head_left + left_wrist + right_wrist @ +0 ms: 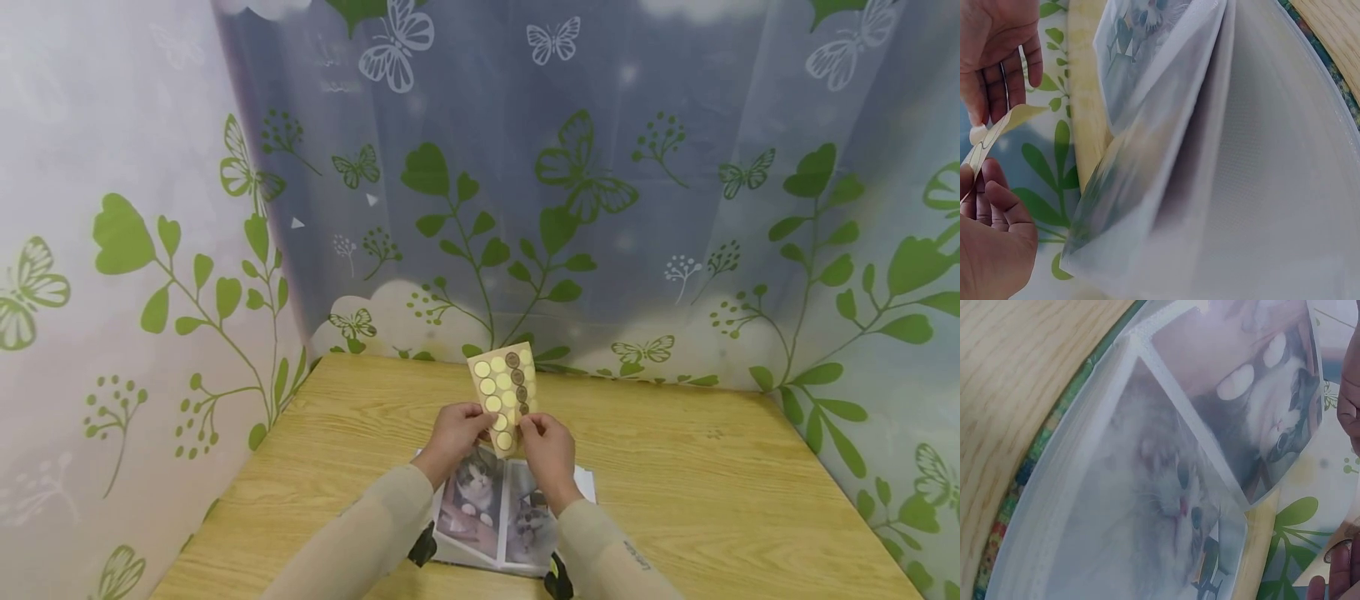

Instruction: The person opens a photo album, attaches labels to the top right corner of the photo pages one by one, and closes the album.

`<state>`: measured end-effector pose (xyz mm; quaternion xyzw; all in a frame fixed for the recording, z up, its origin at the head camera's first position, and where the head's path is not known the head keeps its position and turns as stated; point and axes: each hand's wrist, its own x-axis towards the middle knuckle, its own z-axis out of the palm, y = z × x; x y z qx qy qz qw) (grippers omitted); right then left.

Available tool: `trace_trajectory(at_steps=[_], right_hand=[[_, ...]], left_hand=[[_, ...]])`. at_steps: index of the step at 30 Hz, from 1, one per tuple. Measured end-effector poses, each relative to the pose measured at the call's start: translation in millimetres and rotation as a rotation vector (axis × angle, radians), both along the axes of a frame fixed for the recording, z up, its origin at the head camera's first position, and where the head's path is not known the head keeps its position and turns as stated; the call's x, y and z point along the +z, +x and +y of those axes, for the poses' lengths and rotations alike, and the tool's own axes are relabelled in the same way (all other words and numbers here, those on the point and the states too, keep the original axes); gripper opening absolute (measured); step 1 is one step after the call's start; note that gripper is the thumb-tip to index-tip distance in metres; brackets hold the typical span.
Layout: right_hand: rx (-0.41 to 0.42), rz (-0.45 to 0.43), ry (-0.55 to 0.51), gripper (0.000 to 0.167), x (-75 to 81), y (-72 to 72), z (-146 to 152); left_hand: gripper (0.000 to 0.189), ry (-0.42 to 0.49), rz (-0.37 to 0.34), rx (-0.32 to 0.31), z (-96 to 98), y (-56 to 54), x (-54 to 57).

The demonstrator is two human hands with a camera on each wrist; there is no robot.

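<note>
A sheet of round stickers (493, 386), mostly pale yellow with one column of brown ones, is held up above an open photo album (501, 521). My left hand (455, 433) pinches its left edge, thumb lying over the front. At the lower right edge, my right hand (550, 450) has thumb and finger together beside the brown column. In the left wrist view a small round sticker (977, 135) stands off the sheet (997, 134) at the right hand's (1000, 56) fingertips. The left hand (997, 250) is below, curled at the sheet.
The album's clear sleeves hold cat photos (1266, 406), and some pages (1147, 187) stand partly raised. It lies near the front of a wooden table (675, 483). Curtains (480, 167) printed with leaves and butterflies stand behind and at both sides.
</note>
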<state>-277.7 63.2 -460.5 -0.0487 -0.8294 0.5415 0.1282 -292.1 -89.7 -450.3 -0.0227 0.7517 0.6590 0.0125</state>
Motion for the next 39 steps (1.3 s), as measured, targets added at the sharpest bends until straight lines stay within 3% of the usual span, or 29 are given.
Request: trace_trajectory(at_steps=[9, 14, 21, 30, 39], right_hand=[[-0.052, 0.015, -0.017, 0.021, -2.4, -2.3, 7], [-0.049, 0.018, -0.005, 0.021, -5.2, -1.8, 12], [-0.051, -0.002, 0.026, 0.021, -14.6, -1.6, 21], [-0.030, 0.044, 0.147, 0.018, -25.7, -0.2, 34], [-0.010, 0.027, 0.174, 0.018, -33.2, -0.8, 40]], left_hand=[[0.018, 0.037, 0.018, 0.018, -7.9, -4.1, -3.5], [0.018, 0.056, 0.017, 0.060, -17.2, -8.2, -7.2], [0.016, 0.132, -0.013, 0.184, -37.1, -16.3, -15.2], [0.023, 0.184, -0.026, 0.336, -69.1, -18.0, -27.7], [0.026, 0.218, -0.061, 0.404, -98.7, -15.7, -42.4]])
